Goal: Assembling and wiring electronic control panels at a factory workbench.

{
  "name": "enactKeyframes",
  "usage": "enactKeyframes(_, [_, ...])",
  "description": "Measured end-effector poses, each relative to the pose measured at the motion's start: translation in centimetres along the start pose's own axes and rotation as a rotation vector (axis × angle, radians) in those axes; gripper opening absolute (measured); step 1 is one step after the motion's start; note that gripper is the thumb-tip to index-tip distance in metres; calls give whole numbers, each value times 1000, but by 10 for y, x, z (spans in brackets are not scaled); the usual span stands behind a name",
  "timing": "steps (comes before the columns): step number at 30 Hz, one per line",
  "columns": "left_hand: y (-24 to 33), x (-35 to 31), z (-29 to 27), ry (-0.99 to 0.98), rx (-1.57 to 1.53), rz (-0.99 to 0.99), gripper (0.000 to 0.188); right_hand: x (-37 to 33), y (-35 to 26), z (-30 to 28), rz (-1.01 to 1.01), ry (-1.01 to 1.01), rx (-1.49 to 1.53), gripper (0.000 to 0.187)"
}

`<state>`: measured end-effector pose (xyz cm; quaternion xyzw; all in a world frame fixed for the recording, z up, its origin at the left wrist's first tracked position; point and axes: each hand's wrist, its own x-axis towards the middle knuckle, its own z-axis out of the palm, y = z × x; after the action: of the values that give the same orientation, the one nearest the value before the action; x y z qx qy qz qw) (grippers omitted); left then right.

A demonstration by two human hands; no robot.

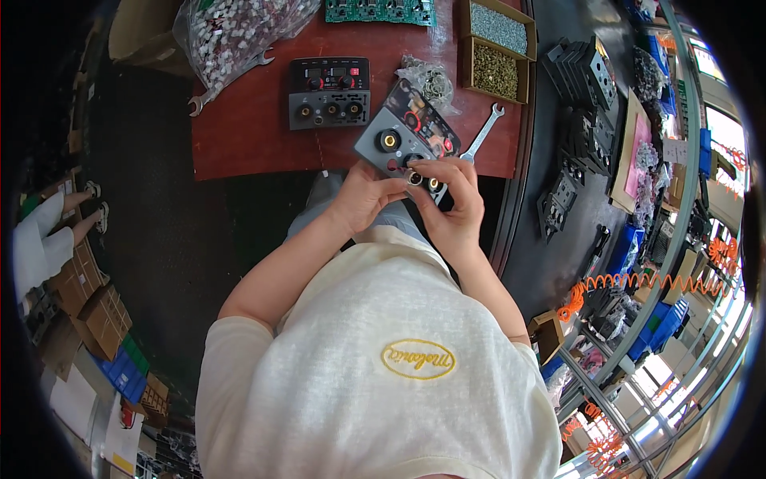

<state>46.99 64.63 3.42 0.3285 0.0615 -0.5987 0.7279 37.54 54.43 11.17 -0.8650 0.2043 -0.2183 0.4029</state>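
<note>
right hand partly hiding panel, circuit boards cropped

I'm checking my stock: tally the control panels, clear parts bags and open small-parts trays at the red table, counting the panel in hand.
Control panels: 2 (lying panel, held panel)
Clear bags: 2 (large bag, small bag)
Open trays: 2 (silver-parts tray, brass-coloured-parts tray)
Total: 6

Dark floor lies left, bright windows right.
</note>
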Motion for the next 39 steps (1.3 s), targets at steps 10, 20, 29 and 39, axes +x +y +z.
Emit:
enactKeyframes(10, [2,-5,8,-12,-3,-8,37,-3,-3,28,83,183,-325,25])
enactKeyframes(20, [4,-7,12,-1,-30,-25,46,12,-11,9,30,170,-271,27])
enactKeyframes(29, [5,-8,10,-61,-10,2,47,8,-2,11,25,-70,-313,27])
enactKeyframes(39, [5,-9,4,-114,-1,-54,50,10,-1,2,72,-166,-308,32])
